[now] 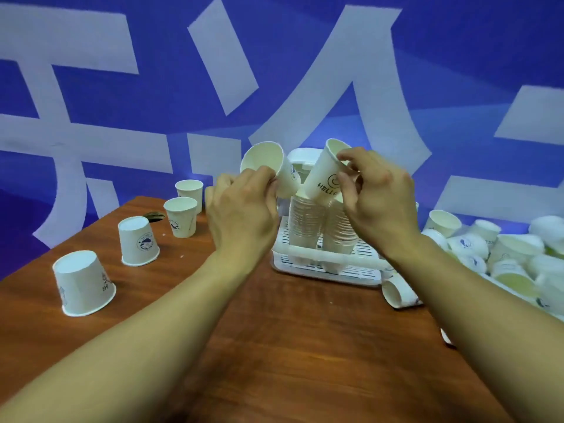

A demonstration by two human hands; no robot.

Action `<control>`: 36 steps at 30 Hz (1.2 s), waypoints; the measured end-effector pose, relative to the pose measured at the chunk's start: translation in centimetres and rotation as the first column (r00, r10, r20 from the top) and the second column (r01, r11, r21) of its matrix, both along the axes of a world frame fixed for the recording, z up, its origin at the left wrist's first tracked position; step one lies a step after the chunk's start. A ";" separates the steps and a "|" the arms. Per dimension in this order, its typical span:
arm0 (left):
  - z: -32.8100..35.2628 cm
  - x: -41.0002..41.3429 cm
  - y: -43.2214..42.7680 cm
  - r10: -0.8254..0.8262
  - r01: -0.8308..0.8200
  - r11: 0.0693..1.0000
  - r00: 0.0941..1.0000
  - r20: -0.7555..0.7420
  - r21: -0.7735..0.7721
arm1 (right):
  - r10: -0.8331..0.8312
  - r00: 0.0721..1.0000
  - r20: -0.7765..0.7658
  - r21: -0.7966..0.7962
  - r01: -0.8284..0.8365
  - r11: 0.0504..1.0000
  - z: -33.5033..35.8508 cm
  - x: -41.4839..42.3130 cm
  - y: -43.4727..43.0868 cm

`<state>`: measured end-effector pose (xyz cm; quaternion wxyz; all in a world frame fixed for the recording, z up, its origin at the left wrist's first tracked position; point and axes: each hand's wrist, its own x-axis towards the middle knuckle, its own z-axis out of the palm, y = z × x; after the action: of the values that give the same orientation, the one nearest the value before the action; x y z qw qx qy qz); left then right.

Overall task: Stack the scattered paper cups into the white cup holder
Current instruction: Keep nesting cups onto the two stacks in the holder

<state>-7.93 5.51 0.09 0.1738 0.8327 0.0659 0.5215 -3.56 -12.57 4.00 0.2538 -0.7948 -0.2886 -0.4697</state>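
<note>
The white cup holder (355,268) stands mid-table with two tall stacks of nested cups (305,224) leaning in it. My left hand (244,212) grips a tilted paper cup (268,161), its mouth facing me, just left of the stacks. My right hand (378,193) pinches the rim of a "HELLO" smiley cup (323,175), whose base rests in the top of the stacks. Two upside-down cups (84,283) (139,241) and two upright cups (181,216) (189,189) stand on the left of the wooden table (290,346).
A large heap of loose paper cups (500,251) fills the right side. One cup (396,293) lies on its side by the holder's front right corner. A round cable hole (154,216) sits in the tabletop at the back left. A blue wall with white lettering rises behind.
</note>
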 end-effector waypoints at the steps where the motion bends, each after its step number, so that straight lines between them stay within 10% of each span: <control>1: 0.4 0.4 -0.5 -0.016 0.016 1.000 1.000 0.015 -0.005 | -0.017 1.000 0.006 0.016 0.017 1.000 0.2 0.5 -0.8; 36: -2.4 7.4 -3.2 -0.280 0.280 0.957 0.838 -0.469 -0.072 | -0.236 0.921 -0.310 -0.349 0.121 0.929 -3.5 5.1 -2.1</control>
<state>-0.54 2.36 -2.29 0.2269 0.9354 -0.0156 0.2706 1.57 -14.71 0.50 0.1226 -0.9188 -0.2378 -0.2903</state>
